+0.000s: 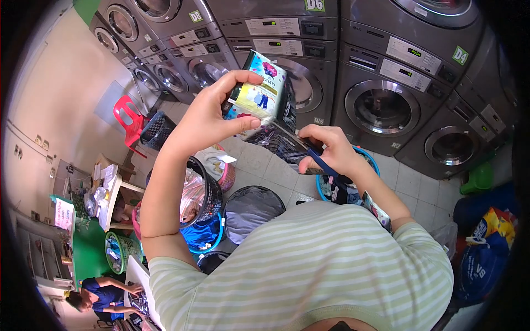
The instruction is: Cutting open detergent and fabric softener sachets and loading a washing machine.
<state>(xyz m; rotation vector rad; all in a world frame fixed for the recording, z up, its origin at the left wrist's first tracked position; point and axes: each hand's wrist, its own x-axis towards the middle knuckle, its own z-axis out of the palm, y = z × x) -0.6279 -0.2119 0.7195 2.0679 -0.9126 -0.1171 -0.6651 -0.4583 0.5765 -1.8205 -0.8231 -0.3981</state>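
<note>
My left hand (217, 109) grips a folded stack of Downy sachets (263, 93), thumb underneath and fingers over the top. A dark printed part of the sachet strip (275, 142) hangs toward my right hand (331, 145). That hand is closed around scissors with dark blue handles (322, 162). Their blades lie along the strip; whether they are cutting through it cannot be told. Another printed packet (377, 211) shows beside my right forearm, partly hidden by my body.
Stacked LG laundry machines (383, 111) line the far side. Laundry fills a black basket (211, 192), a blue-rimmed basket (348, 190) and a grey-covered hamper (252, 211) on the tiled floor. A red plastic chair (128, 120) stands left. A co-worker (103, 293) handles cloth at a white table (138, 273).
</note>
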